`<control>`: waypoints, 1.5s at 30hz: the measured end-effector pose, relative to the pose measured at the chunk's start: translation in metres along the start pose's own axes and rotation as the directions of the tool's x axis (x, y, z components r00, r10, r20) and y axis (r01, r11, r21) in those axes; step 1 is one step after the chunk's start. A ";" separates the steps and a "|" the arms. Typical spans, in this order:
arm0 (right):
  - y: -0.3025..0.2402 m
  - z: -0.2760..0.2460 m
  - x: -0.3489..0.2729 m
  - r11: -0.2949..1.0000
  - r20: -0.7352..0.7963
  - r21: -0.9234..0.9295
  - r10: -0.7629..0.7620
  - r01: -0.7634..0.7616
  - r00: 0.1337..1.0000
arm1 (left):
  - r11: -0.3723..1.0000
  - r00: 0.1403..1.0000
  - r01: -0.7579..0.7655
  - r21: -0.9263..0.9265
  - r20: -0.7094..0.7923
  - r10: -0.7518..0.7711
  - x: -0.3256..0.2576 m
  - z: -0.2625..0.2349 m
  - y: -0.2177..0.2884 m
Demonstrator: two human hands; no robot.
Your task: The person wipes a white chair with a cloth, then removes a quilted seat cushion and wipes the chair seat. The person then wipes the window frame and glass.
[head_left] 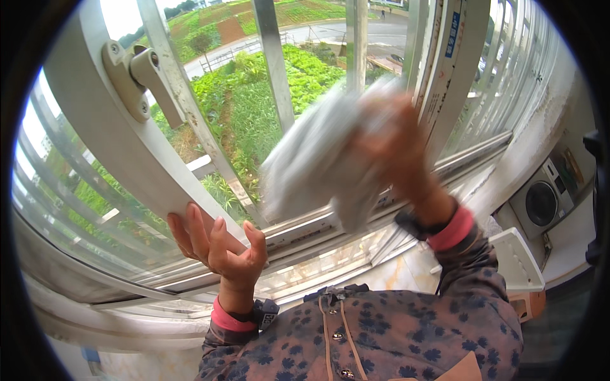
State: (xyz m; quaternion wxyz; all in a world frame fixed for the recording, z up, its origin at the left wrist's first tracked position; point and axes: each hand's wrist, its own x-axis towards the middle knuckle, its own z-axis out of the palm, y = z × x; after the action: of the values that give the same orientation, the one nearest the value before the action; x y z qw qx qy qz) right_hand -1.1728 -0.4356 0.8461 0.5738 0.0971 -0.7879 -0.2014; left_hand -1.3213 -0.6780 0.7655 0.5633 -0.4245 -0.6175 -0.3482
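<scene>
A pale grey cloth point(311, 165) hangs in folds from my right hand point(400, 146), which is closed on it in front of the window opening. Both are smeared by motion. My left hand point(232, 260) rests its fingertips against the lower part of the white window sash point(149, 162), with fingers spread and thumb apart. Higher on that sash is a beige window handle point(152, 82), its lever angled downward. Below the cloth runs the window's sliding track point(305, 232).
Upright metal security bars point(273, 57) stand outside, with green garden plots beyond. Another window frame point(445, 70) rises at the right. A front-loading washing machine point(540, 200) and a white panel-like object point(518, 260) are at far right.
</scene>
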 end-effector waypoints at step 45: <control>0.047 -0.082 -0.291 0.723 0.176 -0.168 0.691 -0.670 0.701 | 0.964 0.973 -0.232 0.128 0.016 0.232 -0.004 0.015 -0.010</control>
State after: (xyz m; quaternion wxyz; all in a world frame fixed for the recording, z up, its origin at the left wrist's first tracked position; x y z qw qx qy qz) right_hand -0.9977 -0.2987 0.6359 0.5178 -0.2506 -0.8177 -0.0203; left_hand -1.3362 -0.6688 0.7596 0.6261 -0.4566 -0.5852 -0.2388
